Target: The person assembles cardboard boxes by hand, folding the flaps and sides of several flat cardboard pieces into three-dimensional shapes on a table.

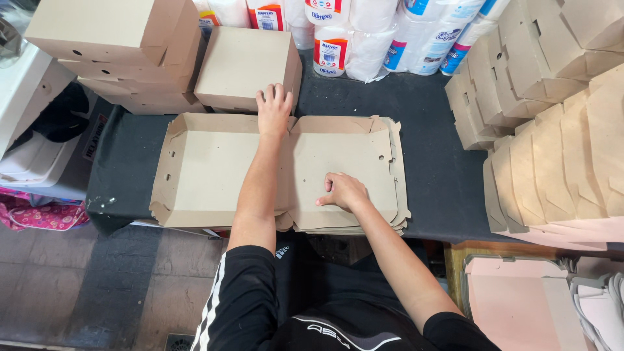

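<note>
While the flat cardboard box blank (279,172) is lying with its long axis running left to right across the worktop (429,162), I am pressing my left hand (273,109), fingers spread, on its far edge and my right hand (343,191), loosely curled, on its right panel.

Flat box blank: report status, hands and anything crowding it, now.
Left hand open, flat on far edge of flat box blank. Right hand pressing right panel, fingers curled. Folded box just behind; stack of nested boxes to the right.

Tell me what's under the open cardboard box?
Under the open cardboard box lies a stack of flat box blanks, edges showing at right. How many, and the black table beneath, stay hidden.
</note>
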